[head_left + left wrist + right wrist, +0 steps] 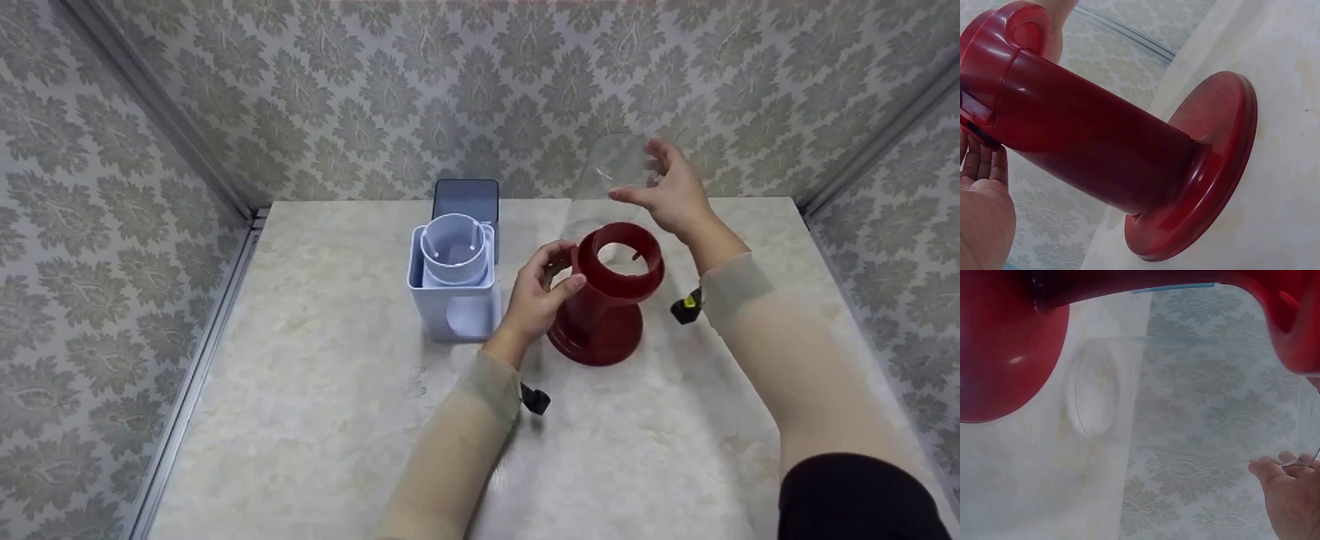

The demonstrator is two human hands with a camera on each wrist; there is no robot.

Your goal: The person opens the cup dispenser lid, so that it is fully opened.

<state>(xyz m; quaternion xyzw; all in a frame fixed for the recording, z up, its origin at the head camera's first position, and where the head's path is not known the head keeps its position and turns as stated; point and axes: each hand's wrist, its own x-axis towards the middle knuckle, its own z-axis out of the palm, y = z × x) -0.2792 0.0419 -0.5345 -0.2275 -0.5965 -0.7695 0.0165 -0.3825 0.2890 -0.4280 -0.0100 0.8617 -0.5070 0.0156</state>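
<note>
A glossy red dispenser stand has a wide ring collar, a narrower body and a round base on the table. My left hand holds the collar's left side, thumb in front; in the left wrist view its fingertips meet a small clip there. Behind the stand rises a clear cylinder, upright. Beside its upper right side is my right hand, thumb and fingers spread apart. The right wrist view shows the fingertips at the edge of the clear cylinder; firm contact cannot be made out.
Left of the stand, a pale blue boxy dispenser holds a round cup-like ring. A dark translucent container stands behind it. Patterned walls enclose the pale table at the back and sides.
</note>
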